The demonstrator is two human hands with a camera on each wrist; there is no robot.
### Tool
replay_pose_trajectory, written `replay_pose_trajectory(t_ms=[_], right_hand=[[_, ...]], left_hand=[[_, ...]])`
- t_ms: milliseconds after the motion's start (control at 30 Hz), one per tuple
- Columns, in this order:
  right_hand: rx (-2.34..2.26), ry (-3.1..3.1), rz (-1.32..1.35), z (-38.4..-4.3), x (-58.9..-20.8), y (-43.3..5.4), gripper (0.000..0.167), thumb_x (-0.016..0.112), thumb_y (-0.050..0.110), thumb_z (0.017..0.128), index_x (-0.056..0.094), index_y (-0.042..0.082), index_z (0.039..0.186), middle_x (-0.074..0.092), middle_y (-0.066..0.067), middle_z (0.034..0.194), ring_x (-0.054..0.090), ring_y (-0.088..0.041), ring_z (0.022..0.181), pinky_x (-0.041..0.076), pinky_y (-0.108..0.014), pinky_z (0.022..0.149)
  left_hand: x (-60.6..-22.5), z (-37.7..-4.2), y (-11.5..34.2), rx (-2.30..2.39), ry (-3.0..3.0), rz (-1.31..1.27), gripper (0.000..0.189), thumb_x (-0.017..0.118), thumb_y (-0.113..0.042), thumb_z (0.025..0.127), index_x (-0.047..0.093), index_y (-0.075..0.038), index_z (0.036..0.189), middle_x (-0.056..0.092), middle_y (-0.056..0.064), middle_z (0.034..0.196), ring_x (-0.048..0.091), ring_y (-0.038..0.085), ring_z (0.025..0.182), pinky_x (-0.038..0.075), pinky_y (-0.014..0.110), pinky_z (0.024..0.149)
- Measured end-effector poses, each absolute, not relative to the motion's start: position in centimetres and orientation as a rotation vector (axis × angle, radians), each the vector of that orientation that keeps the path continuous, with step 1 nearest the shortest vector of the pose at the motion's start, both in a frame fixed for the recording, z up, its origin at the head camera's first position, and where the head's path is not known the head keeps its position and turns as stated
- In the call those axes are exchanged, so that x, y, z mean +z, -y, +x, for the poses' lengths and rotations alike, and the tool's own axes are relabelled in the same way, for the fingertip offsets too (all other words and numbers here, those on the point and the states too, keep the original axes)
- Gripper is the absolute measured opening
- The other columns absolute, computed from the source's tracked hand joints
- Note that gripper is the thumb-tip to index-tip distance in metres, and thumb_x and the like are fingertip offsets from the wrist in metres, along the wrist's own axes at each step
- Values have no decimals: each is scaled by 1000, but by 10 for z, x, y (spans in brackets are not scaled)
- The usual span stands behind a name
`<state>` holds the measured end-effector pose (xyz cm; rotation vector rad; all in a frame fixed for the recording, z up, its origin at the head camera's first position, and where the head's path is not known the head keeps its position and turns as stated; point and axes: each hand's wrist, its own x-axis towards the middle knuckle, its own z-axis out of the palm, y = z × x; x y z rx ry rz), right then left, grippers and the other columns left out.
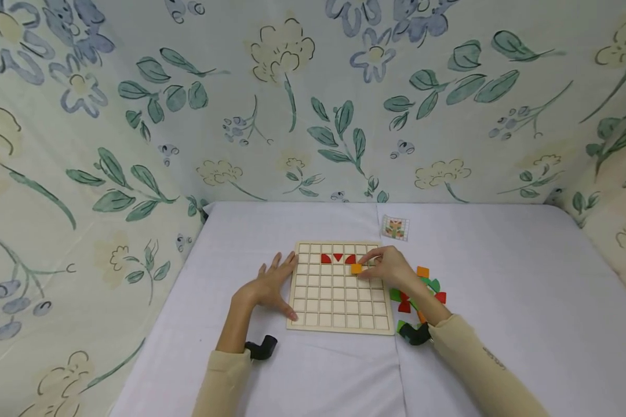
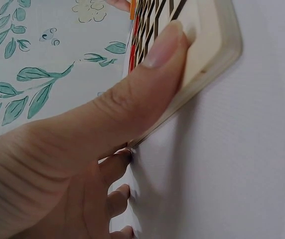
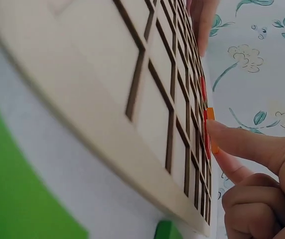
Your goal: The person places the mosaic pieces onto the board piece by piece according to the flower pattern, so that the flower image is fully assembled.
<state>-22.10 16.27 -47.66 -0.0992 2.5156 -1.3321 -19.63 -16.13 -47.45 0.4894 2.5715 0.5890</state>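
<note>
A square wooden grid board point(image 1: 339, 333) lies on the white cloth. Three red pieces sit in one of its upper rows: a quarter-round piece point(image 1: 326, 259), a small triangle point(image 1: 338, 257) and another quarter-round piece point(image 1: 350, 259). Between thumb and index finger, my right hand point(image 1: 391, 267) pinches an orange square tile point(image 1: 356, 269) just below the right-hand red piece. The tile stands on edge in the right wrist view. My left hand point(image 1: 267, 289) rests spread along the board's left side, its thumb point(image 2: 152, 64) on the corner of the frame and the other fingers on the cloth.
Right of the board lies a loose heap of red, green and orange pieces point(image 1: 404, 307), partly under the right forearm. A small pattern card point(image 1: 395, 227) lies behind the board's right corner. Floral cloth point(image 1: 292, 116) hangs behind the table.
</note>
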Motion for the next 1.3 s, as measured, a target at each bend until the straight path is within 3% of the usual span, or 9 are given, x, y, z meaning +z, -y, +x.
replay_pose_trajectory(t_ms=[233, 1300], right_hand=[[-1298, -2550, -87, -222, -479, -155, 31, 90, 17, 79, 78, 6, 106, 34, 4, 54, 28, -12, 51, 27, -25, 51], [-1364, -2522, -72, -221, -486, -146, 23, 87, 15, 83, 81, 7, 104, 33, 4, 56, 28, -13, 54, 28, -25, 53]], left_hand=[[-473, -197, 160, 586, -2575, 479, 143, 100, -40, 61, 9, -12, 168, 2, 5, 177, -9, 36, 163, -2, 64, 131], [-473, -195, 160, 599, -2568, 471, 143, 100, -39, 61, 9, -13, 168, 2, 5, 177, -9, 36, 163, -2, 64, 131]])
